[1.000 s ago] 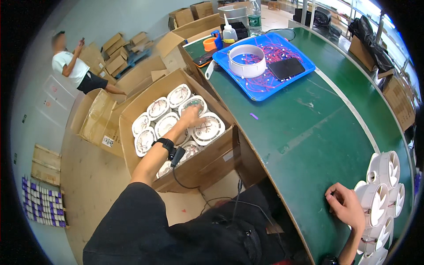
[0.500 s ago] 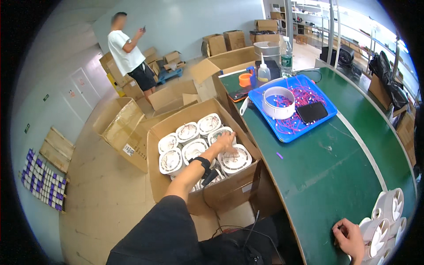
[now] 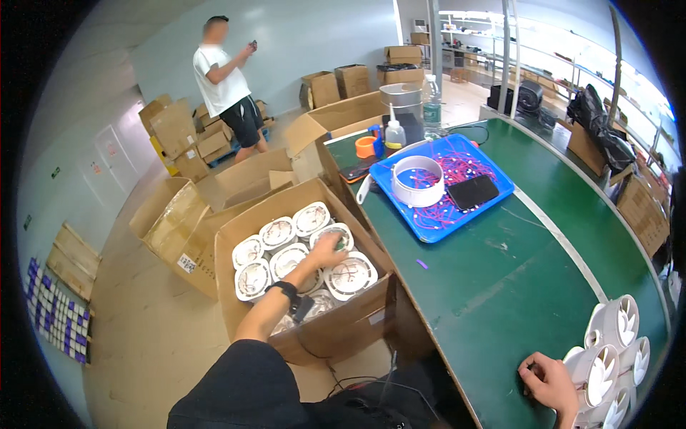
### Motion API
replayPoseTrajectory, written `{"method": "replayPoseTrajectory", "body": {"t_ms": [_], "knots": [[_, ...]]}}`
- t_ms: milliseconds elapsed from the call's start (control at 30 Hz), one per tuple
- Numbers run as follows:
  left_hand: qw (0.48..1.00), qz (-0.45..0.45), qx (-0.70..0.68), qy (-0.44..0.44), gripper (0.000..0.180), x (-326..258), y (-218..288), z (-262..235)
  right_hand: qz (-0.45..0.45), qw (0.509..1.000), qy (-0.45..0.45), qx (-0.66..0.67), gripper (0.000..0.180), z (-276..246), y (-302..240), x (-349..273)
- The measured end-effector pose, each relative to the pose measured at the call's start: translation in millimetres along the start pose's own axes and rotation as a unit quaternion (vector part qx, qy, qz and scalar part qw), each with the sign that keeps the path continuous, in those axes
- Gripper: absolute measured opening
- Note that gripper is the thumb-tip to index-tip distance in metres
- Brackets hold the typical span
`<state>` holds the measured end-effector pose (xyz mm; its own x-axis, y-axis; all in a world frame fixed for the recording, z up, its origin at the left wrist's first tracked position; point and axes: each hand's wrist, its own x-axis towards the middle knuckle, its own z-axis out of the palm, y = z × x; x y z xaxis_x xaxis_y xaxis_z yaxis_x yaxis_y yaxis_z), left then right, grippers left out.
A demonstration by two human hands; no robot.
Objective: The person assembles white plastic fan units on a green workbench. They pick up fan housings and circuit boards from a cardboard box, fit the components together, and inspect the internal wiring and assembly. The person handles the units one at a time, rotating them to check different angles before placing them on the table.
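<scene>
My left hand (image 3: pixel 326 252) reaches into an open cardboard box (image 3: pixel 300 350) and grips a white fan housing (image 3: pixel 339 230) at its rim; the fingertips are partly hidden. Several similar white housings with thin wires on top, such as the large housing (image 3: pixel 350 277), stand packed around it. Clear plastic wrap (image 3: pixel 319 304) shows below my wrist, which wears a black strap with a dark device (image 3: pixel 301 307). My right hand (image 3: pixel 549 382) rests on the green table with curled fingers and nothing visible in them, beside stacked white fans (image 3: pixel 594 375).
On the green table (image 3: pixel 486 300) lies a blue tray (image 3: pixel 436 234) with pink-red wires, a white ring (image 3: pixel 417 193) and a black phone (image 3: pixel 473 192). A squeeze bottle (image 3: pixel 394 134) and a water bottle (image 3: pixel 431 111) stand behind. Another person (image 3: pixel 227 86) stands beyond open boxes.
My left hand has gone from spread fingers over the housings to a closed grip on one. The whole view has shifted slightly; my right hand stays by the fans.
</scene>
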<state>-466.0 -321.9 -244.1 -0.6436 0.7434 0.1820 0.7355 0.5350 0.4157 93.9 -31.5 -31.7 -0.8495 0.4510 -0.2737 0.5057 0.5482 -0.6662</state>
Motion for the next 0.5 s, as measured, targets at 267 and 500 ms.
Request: {"method": "replayPoseTrajectory", "body": {"t_ms": [267,500], "knots": [[0.980,-0.071,0.066,-0.175,0.109,-5,-61,-39,-0.011,0.999,0.016,-0.034,0.012,0,1,-1],[0.925,-0.008,0.249,-0.288,0.128,29,-19,-44,-0.010,1.000,0.007,-0.027,0.015,-2,5,0]]}}
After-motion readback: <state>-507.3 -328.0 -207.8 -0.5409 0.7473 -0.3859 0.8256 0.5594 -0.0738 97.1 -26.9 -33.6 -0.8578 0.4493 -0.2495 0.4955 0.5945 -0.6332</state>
